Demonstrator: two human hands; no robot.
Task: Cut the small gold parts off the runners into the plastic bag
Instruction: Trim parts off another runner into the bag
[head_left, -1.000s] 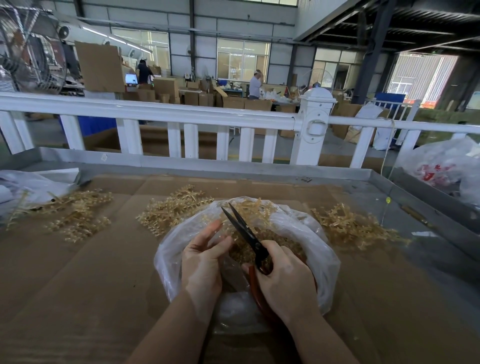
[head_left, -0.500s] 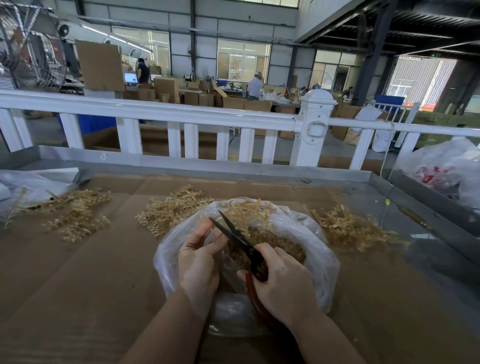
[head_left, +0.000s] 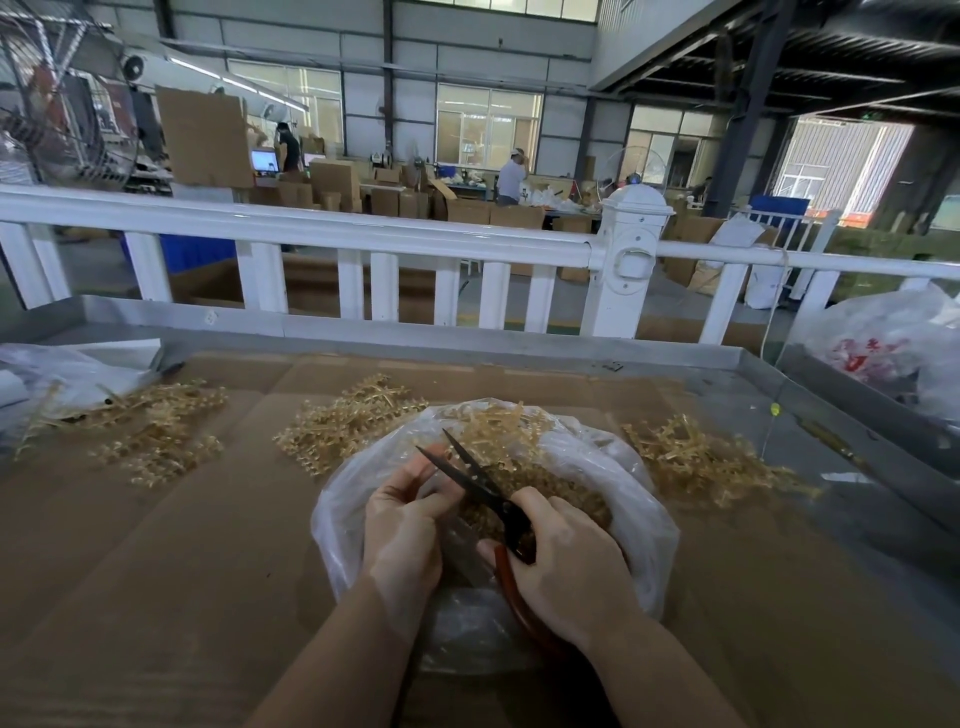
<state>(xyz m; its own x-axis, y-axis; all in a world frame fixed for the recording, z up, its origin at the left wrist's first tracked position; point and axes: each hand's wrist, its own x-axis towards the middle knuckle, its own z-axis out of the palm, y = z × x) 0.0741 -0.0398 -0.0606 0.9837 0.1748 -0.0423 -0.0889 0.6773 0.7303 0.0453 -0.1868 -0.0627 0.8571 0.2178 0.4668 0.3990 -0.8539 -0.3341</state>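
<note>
- The right hand (head_left: 563, 564) is wrapped around the red handles of the scissors (head_left: 480, 486), whose dark blades stand slightly parted and point toward 11 o'clock.
- The left hand (head_left: 402, 525) is curled with its fingertips pinched together just beside the blades; what it pinches is too small to tell.
- Both hands hover over the open clear plastic bag (head_left: 649, 525), which lies on the cardboard-covered table (head_left: 156, 571) and holds loose small gold parts (head_left: 563, 501).
- Heaps of gold runners (head_left: 343, 431) lie at the bag's 10 o'clock, more (head_left: 701, 462) at its 2 o'clock, and another heap (head_left: 156, 436) far off at 9 o'clock.
- A white railing (head_left: 322, 234) runs across at 12 o'clock.
</note>
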